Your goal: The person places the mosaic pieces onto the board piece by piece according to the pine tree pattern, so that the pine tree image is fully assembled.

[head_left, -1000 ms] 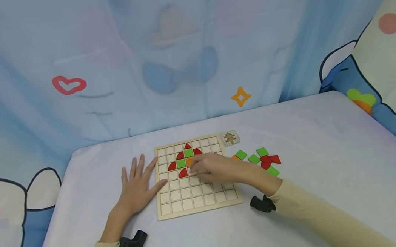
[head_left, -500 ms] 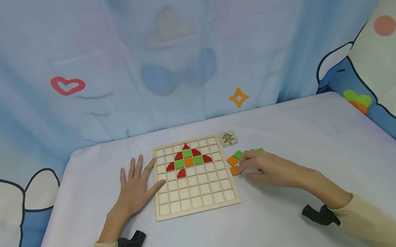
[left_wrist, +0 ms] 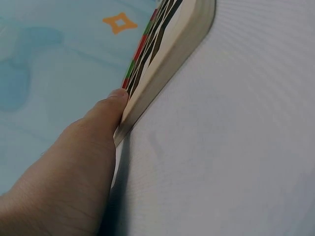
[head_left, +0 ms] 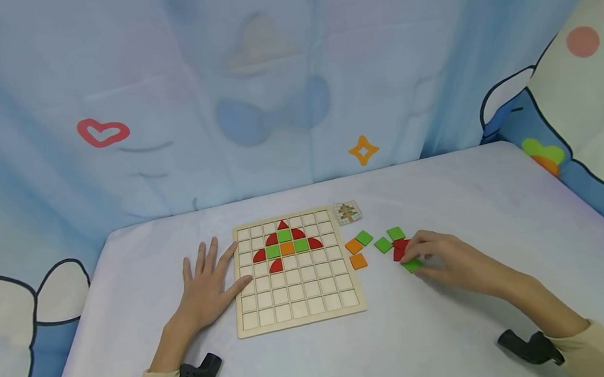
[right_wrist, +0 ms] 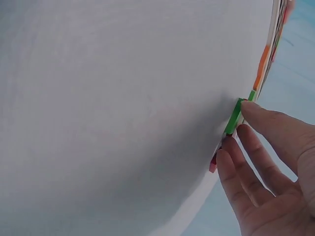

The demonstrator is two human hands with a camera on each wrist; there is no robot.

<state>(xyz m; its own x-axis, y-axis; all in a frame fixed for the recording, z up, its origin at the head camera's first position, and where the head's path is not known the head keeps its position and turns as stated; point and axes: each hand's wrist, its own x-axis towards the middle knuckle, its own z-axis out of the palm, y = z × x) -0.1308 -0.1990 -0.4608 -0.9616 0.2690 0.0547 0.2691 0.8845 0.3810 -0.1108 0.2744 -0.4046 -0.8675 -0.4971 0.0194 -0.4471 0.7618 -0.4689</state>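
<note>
My left hand lies spread on the table, its index fingertip and thumb touching the left edge of a wooden grid board. In the left wrist view the thumb presses against the board's side. Set in the grid are a red triangle, several red quarter-round tiles, green square tiles and an orange square. My right hand is over loose tiles right of the board. Its thumb touches a green tile; the other fingers, loosely bent, reach red tiles, partly hidden.
A small pattern card lies by the board's upper right corner. Between board and right hand are two loose orange tiles and several green ones. A printed curtain hangs behind the white table.
My right hand has gone from the board, rightward past the orange tiles, to the red and green tiles. A green square and a red quarter-round now show where it was. The left hand stays put.
</note>
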